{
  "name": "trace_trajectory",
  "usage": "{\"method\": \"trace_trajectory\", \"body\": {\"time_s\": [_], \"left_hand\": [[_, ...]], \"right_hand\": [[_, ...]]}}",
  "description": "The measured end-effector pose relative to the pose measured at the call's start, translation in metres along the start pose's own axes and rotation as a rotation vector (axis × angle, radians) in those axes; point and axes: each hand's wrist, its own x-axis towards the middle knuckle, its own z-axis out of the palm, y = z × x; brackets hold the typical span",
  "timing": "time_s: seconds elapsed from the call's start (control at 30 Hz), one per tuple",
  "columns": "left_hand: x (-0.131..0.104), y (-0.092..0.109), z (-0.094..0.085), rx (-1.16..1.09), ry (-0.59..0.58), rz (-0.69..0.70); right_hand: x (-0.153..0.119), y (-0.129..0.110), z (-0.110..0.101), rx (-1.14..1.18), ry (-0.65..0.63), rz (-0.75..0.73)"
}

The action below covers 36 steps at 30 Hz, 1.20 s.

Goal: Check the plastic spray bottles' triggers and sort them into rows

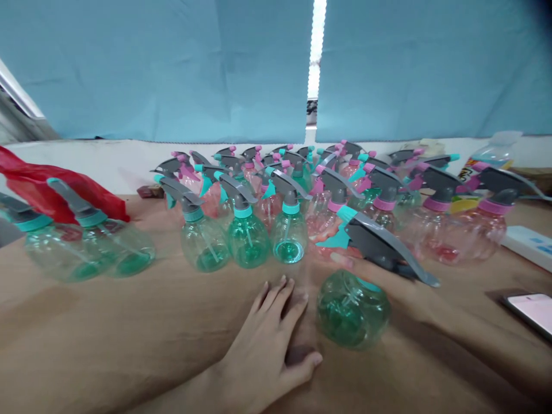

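Note:
My left hand (269,339) lies flat on the brown table cover with fingers apart, holding nothing. Just right of it a green clear spray bottle (353,313) leans over, its grey and turquoise spray head (379,244) pointing left. My right hand (401,282) is round the neck of this bottle, between body and head; most of its fingers are hidden. Beyond my hands stand upright green spray bottles (248,238) with turquoise collars. To their right are pink spray bottles (444,236) with pink collars.
More spray bottles crowd toward the wall. Two green spray bottles (116,247) stand at the left by a red plastic bag (64,187). At the right are a phone (532,310), a white power strip (528,244) and a clear labelled bottle (494,152). A blue sheet (172,69) hangs behind.

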Motion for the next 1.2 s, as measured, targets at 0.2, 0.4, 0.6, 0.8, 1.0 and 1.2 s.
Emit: {"method": "trace_trajectory", "body": {"time_s": [0.2, 0.4, 0.6, 0.8, 1.0, 1.2], "left_hand": [[0.0008, -0.0010, 0.0005, 0.032, -0.012, 0.005], [0.0017, 0.0008, -0.0011, 0.098, -0.030, 0.011], [0.0012, 0.0015, -0.0030, 0.150, -0.048, 0.019], [0.0007, 0.0013, -0.0029, 0.177, -0.052, 0.020], [0.0014, 0.0005, -0.0024, 0.171, -0.045, 0.038], [0.0017, -0.0011, -0.0018, 0.186, -0.041, 0.037]], "right_hand": [[0.0017, -0.0034, 0.0015, -0.012, 0.023, 0.007], [0.0011, -0.0039, 0.0041, -0.025, 0.054, -0.039], [0.0011, -0.0020, 0.0023, -0.025, 0.009, -0.038], [0.0009, -0.0012, 0.0011, 0.009, 0.016, -0.040], [0.0009, -0.0083, -0.0013, 0.021, -0.021, -0.037], [-0.0008, -0.0064, -0.0023, 0.003, -0.012, -0.057]]}}
